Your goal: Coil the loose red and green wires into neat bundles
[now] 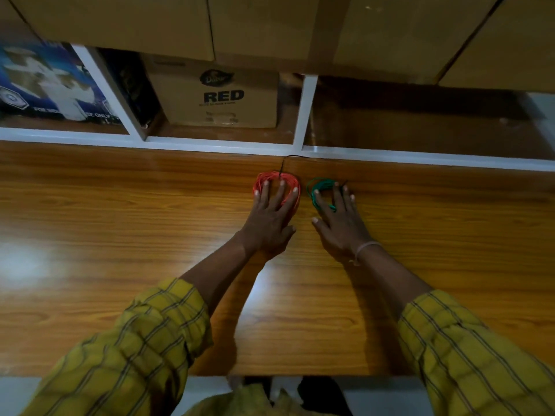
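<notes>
both coils appear formed. left hand (pixel 271 219) presses flat on red bundle (pixel 276 180), right hand (pixel 338 220) on green bundle (pixel 319 187), fingers straight; next: release, check they hold.

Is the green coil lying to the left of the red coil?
No, the green coil lies right of the red coil.

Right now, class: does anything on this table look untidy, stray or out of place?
Mostly tidy: the red coil and green coil lie flat under the left hand and right hand. One thin dark wire strays from the red coil toward the table's back edge.
</notes>
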### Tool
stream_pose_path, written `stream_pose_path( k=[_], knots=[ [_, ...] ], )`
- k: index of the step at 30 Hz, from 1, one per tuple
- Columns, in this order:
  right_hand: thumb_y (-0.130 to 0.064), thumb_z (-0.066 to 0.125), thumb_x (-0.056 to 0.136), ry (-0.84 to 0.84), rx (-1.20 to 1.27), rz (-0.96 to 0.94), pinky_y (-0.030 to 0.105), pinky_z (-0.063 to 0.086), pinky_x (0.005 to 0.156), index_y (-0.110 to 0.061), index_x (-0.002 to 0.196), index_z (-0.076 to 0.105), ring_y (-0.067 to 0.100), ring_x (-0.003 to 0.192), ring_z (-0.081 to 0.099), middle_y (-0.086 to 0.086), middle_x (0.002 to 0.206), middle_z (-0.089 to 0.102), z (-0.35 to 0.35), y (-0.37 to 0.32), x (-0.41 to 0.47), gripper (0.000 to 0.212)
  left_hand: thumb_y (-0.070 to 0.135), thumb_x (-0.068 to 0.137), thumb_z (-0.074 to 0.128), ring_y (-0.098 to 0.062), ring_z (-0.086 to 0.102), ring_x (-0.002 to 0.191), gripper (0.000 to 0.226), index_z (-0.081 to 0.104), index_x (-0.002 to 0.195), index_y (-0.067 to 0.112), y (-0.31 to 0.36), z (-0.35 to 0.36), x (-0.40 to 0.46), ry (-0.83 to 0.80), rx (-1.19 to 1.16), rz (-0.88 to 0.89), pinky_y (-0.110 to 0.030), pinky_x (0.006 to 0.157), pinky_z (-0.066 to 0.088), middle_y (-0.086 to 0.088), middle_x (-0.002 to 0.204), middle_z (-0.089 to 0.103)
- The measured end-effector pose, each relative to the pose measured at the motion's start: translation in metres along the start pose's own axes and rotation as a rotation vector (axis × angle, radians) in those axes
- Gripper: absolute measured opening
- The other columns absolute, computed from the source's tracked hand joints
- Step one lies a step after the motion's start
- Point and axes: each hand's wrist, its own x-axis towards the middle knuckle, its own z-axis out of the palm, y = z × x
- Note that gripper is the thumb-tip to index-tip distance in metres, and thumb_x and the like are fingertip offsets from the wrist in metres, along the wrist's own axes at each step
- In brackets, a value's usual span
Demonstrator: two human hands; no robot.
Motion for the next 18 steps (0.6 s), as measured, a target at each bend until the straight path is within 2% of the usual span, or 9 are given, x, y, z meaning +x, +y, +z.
stream_pose_path(
  k=[5,9,12,16,18],
  knots=[
    [-0.060,0.027,0.110,-0.061,-0.009,0.003,0.049,-0.013,0.129,-0.042,0.167,-0.009,0.035,0.160,-0.024,0.011,0.175,-0.024,-0.010,0.001,0.004,0.070,0.063,0.104,0.050,-0.048,-0.027,0.158,0.095,-0.011,0.170,0.029,0.007,-0.016,0.005,-0.085,-0.007,-0.044,-0.067,0.126,-0.008,-0.012,0.176,-0.024],
    [-0.063,0.025,0.109,-0.050,0.020,-0.007,0.049,-0.017,0.126,-0.039,0.167,-0.012,0.039,0.160,-0.023,0.014,0.175,-0.021,-0.020,0.000,0.000,0.073,0.056,0.104,0.058,-0.046,-0.026,0.159,0.098,-0.008,0.170,0.026,0.014,-0.027,-0.006,-0.022,-0.096,-0.073,-0.065,0.127,-0.009,-0.014,0.176,-0.024],
    [-0.065,0.025,0.108,0.012,0.007,-0.017,0.053,-0.016,0.127,-0.036,0.168,-0.010,0.042,0.160,-0.022,0.013,0.175,-0.023,-0.020,0.003,-0.002,0.075,0.063,0.100,0.051,-0.045,-0.023,0.160,0.099,-0.006,0.170,0.023,0.020,-0.023,-0.013,0.036,-0.085,-0.096,-0.064,0.127,-0.006,-0.013,0.177,-0.021],
    [-0.068,0.024,0.106,-0.066,-0.005,-0.059,0.052,-0.016,0.126,-0.041,0.166,-0.012,0.040,0.158,-0.027,0.012,0.173,-0.027,-0.009,0.014,-0.003,0.076,0.061,0.107,0.045,-0.043,-0.024,0.160,0.091,-0.012,0.169,0.027,0.026,-0.009,-0.017,-0.073,-0.103,-0.177,-0.061,0.128,-0.005,-0.009,0.176,-0.025],
    [-0.069,0.022,0.106,-0.060,-0.009,-0.061,0.055,-0.017,0.126,-0.042,0.166,-0.012,0.040,0.158,-0.028,0.012,0.174,-0.026,-0.009,0.016,-0.001,0.075,0.068,0.104,0.040,-0.042,-0.024,0.159,0.093,-0.012,0.169,0.029,0.029,-0.010,-0.014,-0.077,-0.117,-0.197,-0.062,0.128,-0.005,-0.009,0.176,-0.025]
  ],
)
